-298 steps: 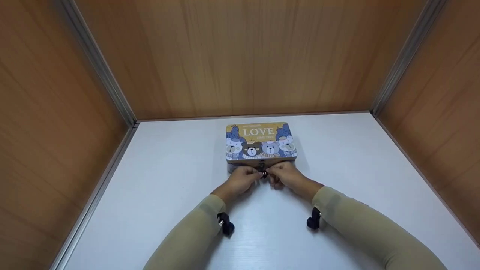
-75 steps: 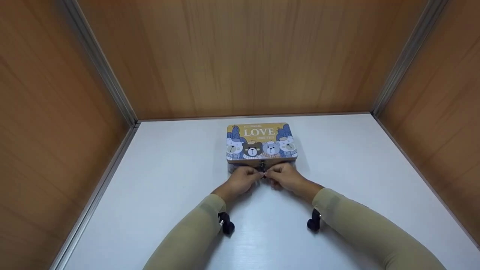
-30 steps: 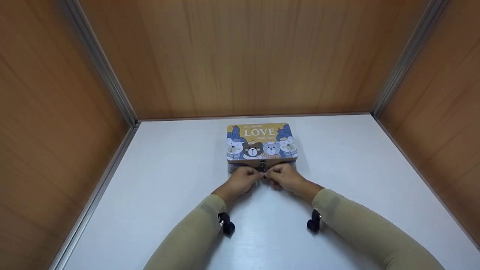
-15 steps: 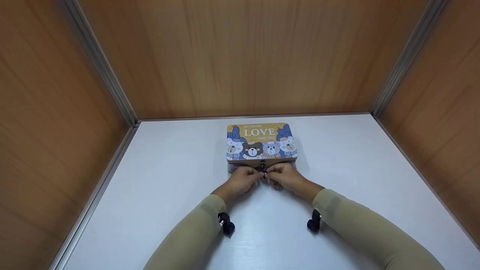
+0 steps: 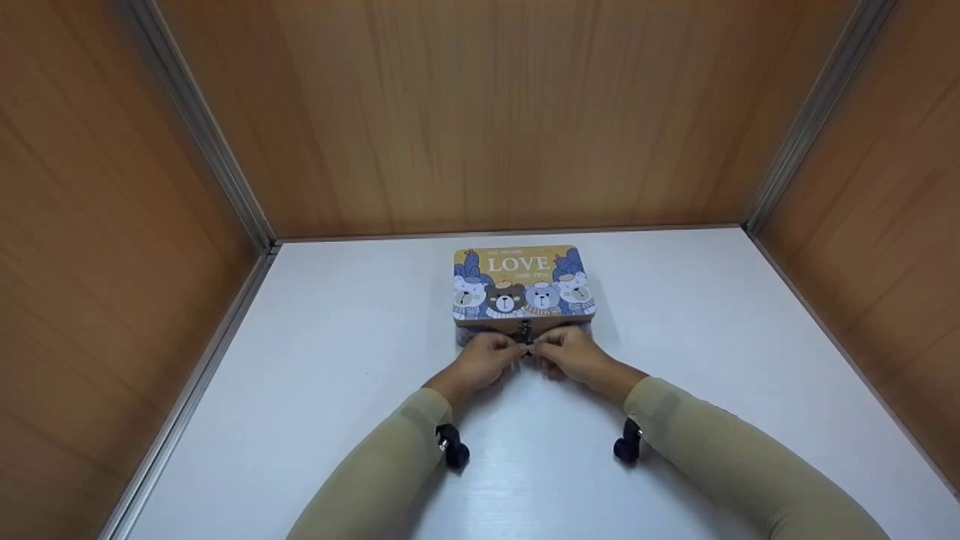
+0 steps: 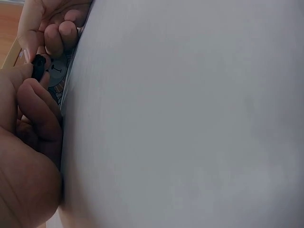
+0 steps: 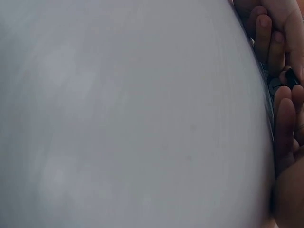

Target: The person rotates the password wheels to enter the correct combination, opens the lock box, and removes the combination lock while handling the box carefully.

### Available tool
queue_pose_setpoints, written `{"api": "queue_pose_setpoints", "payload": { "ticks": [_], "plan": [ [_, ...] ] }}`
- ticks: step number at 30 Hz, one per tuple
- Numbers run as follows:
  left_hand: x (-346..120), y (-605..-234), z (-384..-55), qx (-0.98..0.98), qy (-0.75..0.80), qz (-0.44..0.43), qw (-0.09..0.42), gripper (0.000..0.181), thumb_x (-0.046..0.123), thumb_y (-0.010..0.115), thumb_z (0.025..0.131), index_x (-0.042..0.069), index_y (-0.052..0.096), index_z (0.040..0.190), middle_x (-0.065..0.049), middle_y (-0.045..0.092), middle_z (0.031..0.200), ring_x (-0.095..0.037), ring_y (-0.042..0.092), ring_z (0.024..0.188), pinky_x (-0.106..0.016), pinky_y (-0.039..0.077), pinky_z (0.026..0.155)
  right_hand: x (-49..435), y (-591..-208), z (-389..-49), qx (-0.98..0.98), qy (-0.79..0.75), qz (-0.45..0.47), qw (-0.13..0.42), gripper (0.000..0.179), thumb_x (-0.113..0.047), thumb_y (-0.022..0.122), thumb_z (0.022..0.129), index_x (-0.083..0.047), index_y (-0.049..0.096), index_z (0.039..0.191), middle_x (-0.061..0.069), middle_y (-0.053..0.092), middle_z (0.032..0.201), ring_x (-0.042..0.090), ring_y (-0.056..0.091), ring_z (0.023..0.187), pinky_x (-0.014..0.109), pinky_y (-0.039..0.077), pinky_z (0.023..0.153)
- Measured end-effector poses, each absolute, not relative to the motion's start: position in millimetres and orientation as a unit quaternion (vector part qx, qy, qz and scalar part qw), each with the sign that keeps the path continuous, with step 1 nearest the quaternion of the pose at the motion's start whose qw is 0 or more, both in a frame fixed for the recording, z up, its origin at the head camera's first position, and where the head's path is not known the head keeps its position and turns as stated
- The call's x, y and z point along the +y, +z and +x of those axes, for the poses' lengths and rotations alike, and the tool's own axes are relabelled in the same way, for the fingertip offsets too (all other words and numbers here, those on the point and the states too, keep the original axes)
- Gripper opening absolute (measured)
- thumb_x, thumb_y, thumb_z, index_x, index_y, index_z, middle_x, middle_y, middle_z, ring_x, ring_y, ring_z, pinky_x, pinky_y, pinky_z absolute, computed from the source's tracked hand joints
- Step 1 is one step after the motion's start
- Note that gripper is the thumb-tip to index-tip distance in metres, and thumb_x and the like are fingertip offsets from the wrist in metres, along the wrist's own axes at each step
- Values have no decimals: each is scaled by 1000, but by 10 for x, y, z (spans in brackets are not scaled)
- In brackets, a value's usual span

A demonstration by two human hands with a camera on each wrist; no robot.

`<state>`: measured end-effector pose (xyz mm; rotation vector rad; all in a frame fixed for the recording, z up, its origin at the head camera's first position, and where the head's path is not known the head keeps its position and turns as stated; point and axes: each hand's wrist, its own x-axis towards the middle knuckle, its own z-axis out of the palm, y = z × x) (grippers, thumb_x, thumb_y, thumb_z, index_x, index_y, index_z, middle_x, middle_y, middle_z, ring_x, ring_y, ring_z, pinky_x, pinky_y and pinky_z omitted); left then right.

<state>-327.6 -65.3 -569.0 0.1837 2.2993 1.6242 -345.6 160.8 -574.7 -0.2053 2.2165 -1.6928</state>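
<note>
A tin box [image 5: 523, 289] with "LOVE" and cartoon bears on its closed lid stands at the middle back of the table. From the clasp [image 5: 525, 328] on its front hangs a small black padlock [image 6: 39, 67], mostly covered by fingers in the head view. My left hand [image 5: 484, 360] pinches the padlock from the left between thumb and fingertips. From the right, my right hand [image 5: 576, 355] pinches it too, with the thumbs almost meeting. The right wrist view catches only a dark edge of the padlock [image 7: 291, 77] between the fingers.
The white table [image 5: 360, 360] spreads around the box. A wooden panel [image 5: 480, 120] rises behind it, with more panels at left and right joined by metal corner posts [image 5: 202, 127]. Black wrist cameras [image 5: 453, 448] hang beneath both sleeves.
Box and arms have stayed put. The fingertips shift slightly on the padlock: more of it showed 9.9 s and half a second ago, and the thumbs now cover it more.
</note>
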Motion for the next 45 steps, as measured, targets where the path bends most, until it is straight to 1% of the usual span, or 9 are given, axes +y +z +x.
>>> {"api": "queue_pose_setpoints", "payload": {
  "ticks": [6,11,17,20,22,28,36,42,45],
  "plan": [
    [-656,-5695,-3276,804,568,78,156,28,28,71,112,3,83,106,3,61,76,-7,50,63,-22,40,57,1605,-5759,-3456,781,-594,-83,173,24,-17,73,107,5,82,105,-4,68,66,9,65,60,22,53,55],
    [-661,-5691,-3279,805,566,80,159,27,27,70,112,4,83,106,3,63,79,-8,51,65,-22,42,58,1606,-5753,-3458,783,-594,-78,168,24,-18,72,106,3,83,103,-4,70,67,10,67,61,22,55,56],
    [-673,-5693,-3277,799,571,75,170,29,31,70,113,6,83,109,4,60,75,-8,49,61,-23,42,55,1608,-5758,-3466,776,-601,-72,176,30,-21,68,109,4,82,99,-4,70,67,9,66,59,23,54,54],
    [-674,-5693,-3270,797,574,73,174,30,32,70,113,5,82,110,4,58,73,-8,48,58,-23,40,53,1611,-5762,-3470,771,-607,-66,180,29,-21,67,111,2,82,100,-3,70,67,9,66,58,23,54,54],
    [-670,-5688,-3267,798,573,72,172,29,31,70,113,5,82,109,4,59,73,-8,48,59,-23,41,54,1619,-5759,-3470,769,-609,-62,182,28,-20,67,111,2,82,102,-3,71,68,9,66,58,23,55,55],
    [-674,-5680,-3276,799,572,74,167,30,31,72,111,3,82,106,4,60,75,-9,51,64,-24,43,57,1622,-5736,-3465,766,-612,-59,186,28,-18,66,111,5,81,104,-2,71,69,9,65,58,23,56,55],
    [-683,-5717,-3290,802,573,77,152,31,33,74,109,3,82,103,6,60,74,-8,52,63,-23,42,57,1603,-5722,-3473,764,-612,-51,195,25,-18,67,109,2,81,102,-2,69,68,8,65,57,22,53,54],
    [-696,-5700,-3291,796,575,76,175,29,35,72,111,8,81,105,5,59,71,-8,50,60,-24,41,54,1613,-5709,-3466,768,-609,-50,191,26,-19,67,109,2,81,102,-2,71,69,9,66,59,23,54,55],
    [-696,-5694,-3289,797,572,74,179,28,35,72,111,9,81,106,5,59,73,-8,51,60,-24,42,54,1614,-5707,-3456,768,-610,-52,190,22,-17,69,107,1,82,104,-2,71,71,10,67,60,23,54,55]
  ]
}}
